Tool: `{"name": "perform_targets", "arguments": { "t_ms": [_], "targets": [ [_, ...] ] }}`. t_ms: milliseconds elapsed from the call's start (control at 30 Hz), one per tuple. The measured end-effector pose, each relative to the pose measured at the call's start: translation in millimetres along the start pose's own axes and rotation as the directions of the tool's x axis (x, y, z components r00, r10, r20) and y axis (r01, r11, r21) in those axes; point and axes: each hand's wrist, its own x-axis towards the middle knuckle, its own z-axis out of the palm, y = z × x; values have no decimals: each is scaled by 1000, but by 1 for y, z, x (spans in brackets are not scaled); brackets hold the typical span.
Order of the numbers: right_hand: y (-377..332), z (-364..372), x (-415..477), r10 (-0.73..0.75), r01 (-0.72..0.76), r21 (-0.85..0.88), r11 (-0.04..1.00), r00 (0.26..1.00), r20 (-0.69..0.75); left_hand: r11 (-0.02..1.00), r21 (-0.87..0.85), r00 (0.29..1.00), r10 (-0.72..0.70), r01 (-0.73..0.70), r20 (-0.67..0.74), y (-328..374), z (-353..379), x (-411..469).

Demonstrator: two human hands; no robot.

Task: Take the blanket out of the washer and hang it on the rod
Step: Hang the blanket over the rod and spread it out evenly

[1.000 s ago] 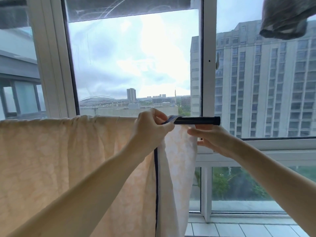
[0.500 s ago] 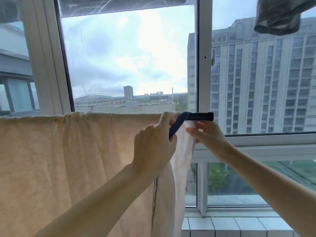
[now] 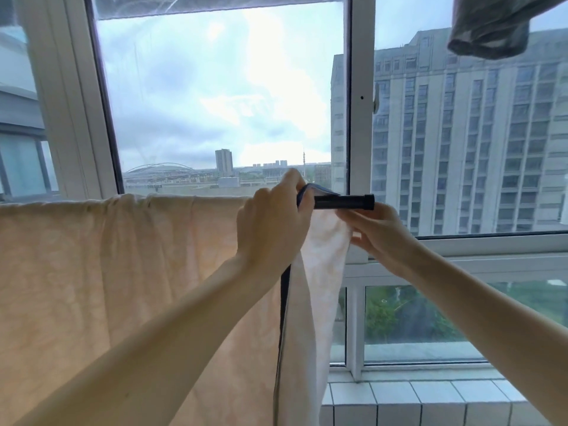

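A pale peach blanket (image 3: 92,272) with a dark blue border hangs draped over a black rod (image 3: 344,201) in front of the window. Only the rod's right end shows; the rest is under the cloth. My left hand (image 3: 273,222) grips the blanket's blue-edged corner at the top of the rod. My right hand (image 3: 378,232) is just under the rod's bare end, its fingers pinching the white back layer of the blanket. The washer is out of view.
A white-framed window (image 3: 359,87) stands right behind the rod, with a tiled sill (image 3: 415,401) below. A grey garment (image 3: 495,26) hangs at the top right. Buildings show through the glass.
My left hand has carried the blue-edged corner up and over the rod toward the right. My right hand has stayed under the rod's end.
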Motion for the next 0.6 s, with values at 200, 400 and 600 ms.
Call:
{"name": "perform_targets", "arguments": {
  "t_ms": [200,400,600],
  "targets": [
    [-3,-1,3,-130,104,-152,983,977,-169,991,70,993,113,-111,-27,4,0,0],
    [17,-4,-11,-73,59,-270,961,996,-43,988,55,989,143,-145,37,-1,13,-35],
    [52,-10,-25,134,-15,-524,852,973,190,986,132,971,69,-102,229,-9,21,-64]
  ]
}}
